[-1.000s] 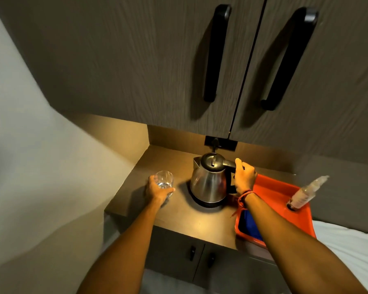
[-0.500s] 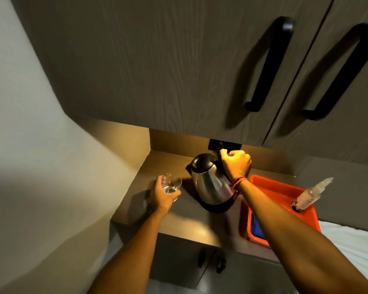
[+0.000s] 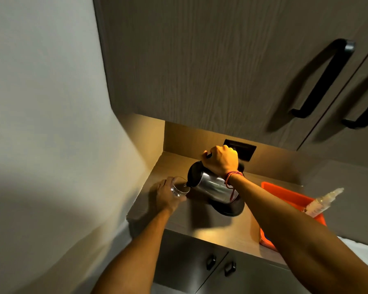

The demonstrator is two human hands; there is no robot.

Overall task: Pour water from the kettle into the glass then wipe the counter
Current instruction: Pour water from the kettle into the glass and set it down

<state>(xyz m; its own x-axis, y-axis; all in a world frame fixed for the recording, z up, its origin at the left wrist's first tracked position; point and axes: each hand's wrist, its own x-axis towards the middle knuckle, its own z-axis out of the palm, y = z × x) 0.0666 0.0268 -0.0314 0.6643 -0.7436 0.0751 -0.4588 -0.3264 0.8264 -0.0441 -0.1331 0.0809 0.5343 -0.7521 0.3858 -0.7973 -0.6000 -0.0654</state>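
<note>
A steel kettle (image 3: 210,185) with a black lid is tipped steeply to the left, its spout over the rim of a clear glass (image 3: 180,190). My right hand (image 3: 221,161) grips the kettle's handle from above. My left hand (image 3: 165,196) is wrapped around the glass, which stands on the brown counter (image 3: 200,221) at its left end. A little water shows in the bottom of the glass. The kettle's black base (image 3: 229,206) lies under the tilted body.
An orange tray (image 3: 285,195) sits at the counter's right end with a spray bottle (image 3: 321,202) leaning in it and something blue inside. Overhead cabinet doors with black handles (image 3: 321,81) hang close above. A wall borders the left. A dark socket plate (image 3: 243,149) is behind the kettle.
My right hand has lifted and tipped the kettle further left until its spout reaches the glass. My left hand still holds the glass. The view has swung left.
</note>
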